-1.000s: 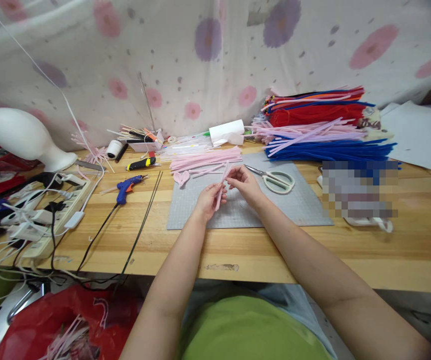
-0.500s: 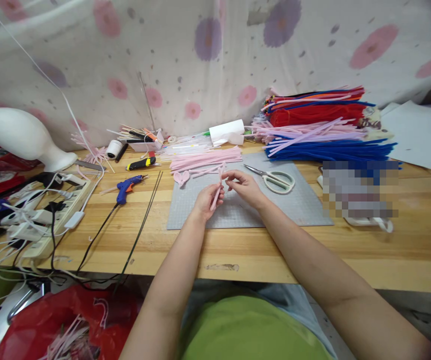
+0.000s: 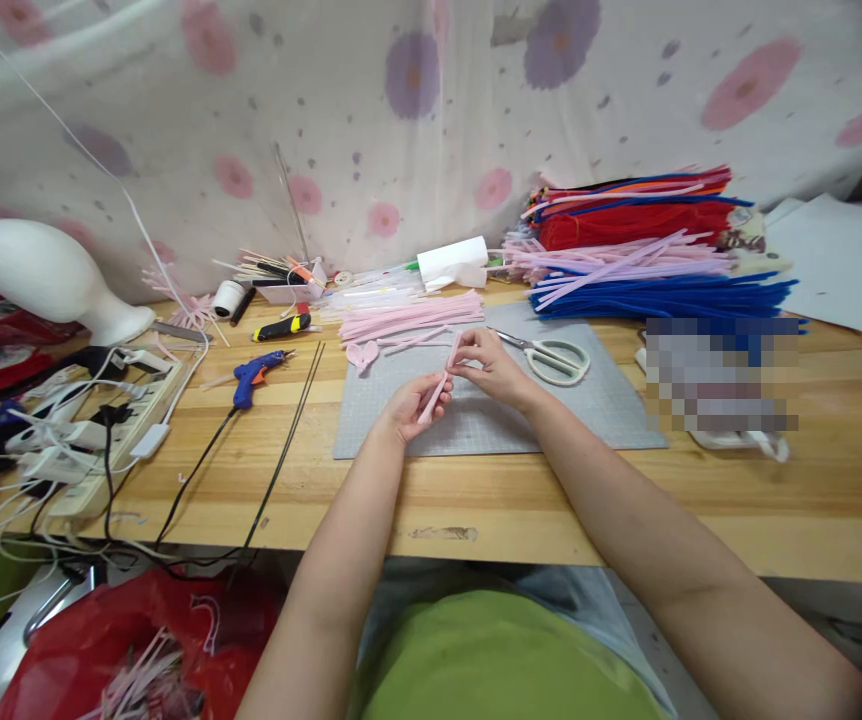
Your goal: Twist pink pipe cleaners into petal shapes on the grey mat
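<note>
My left hand (image 3: 410,408) is closed round pink pipe cleaners (image 3: 429,404), held at a slant above the grey cutting mat (image 3: 371,428). The thumb and fingers of my right hand (image 3: 492,365) pinch the same pipe cleaners higher up. My fingers partly cover them, so how they are bent cannot be made out. On the mat to the left lies a looped pink pipe-cleaner piece (image 3: 362,357). Behind my hands is a row of pink pipe cleaners (image 3: 408,318). A pair of scissors (image 3: 560,364) with pale handles rests just right of my right hand.
Left of the mat lie a blue glue gun (image 3: 251,380), thin dark rods (image 3: 286,445), a utility knife (image 3: 281,327) and a cable-filled power strip (image 3: 131,425). Blue pipe cleaners (image 3: 663,298) and red ones (image 3: 633,222) are stacked at back right. A red bag (image 3: 63,640) sits below the table.
My right hand has shifted slightly, its fingertips now closed on the upper part of the pipe cleaners. The upper end leans further right. My left hand has barely moved.
</note>
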`<act>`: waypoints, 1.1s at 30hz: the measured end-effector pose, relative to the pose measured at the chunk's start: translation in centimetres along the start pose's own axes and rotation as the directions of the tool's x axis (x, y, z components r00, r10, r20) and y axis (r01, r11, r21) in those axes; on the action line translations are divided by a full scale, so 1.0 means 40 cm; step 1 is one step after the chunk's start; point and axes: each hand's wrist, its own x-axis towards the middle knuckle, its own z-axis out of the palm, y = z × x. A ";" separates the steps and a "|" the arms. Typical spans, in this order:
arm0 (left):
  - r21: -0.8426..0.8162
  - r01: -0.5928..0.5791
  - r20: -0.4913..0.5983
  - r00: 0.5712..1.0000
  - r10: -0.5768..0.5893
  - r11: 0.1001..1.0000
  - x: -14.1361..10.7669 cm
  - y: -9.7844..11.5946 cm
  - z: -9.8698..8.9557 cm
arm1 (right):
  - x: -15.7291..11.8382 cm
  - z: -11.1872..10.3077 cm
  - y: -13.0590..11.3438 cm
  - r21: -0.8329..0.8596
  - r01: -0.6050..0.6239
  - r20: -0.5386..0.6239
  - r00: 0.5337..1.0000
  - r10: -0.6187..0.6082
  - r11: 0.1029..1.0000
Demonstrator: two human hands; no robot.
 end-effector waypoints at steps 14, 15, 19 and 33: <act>0.961 -0.271 0.127 0.599 0.791 0.051 0.014 -0.037 0.004 | 0.005 0.018 -0.003 -0.109 -0.071 0.074 0.994 0.079 0.992; 0.973 -0.211 0.200 0.561 0.804 -0.095 0.012 -0.036 0.003 | 0.005 0.016 -0.003 -0.101 -0.091 0.076 0.992 0.099 0.991; 0.908 -0.085 0.397 0.490 0.776 -0.411 0.012 -0.036 0.004 | 0.009 0.005 -0.010 -0.084 -0.155 0.083 0.983 0.162 0.984; 0.590 -0.363 -0.209 0.794 0.570 0.722 0.024 -0.029 -0.011 | 0.001 -0.038 0.013 0.464 -0.475 0.202 0.879 0.432 0.748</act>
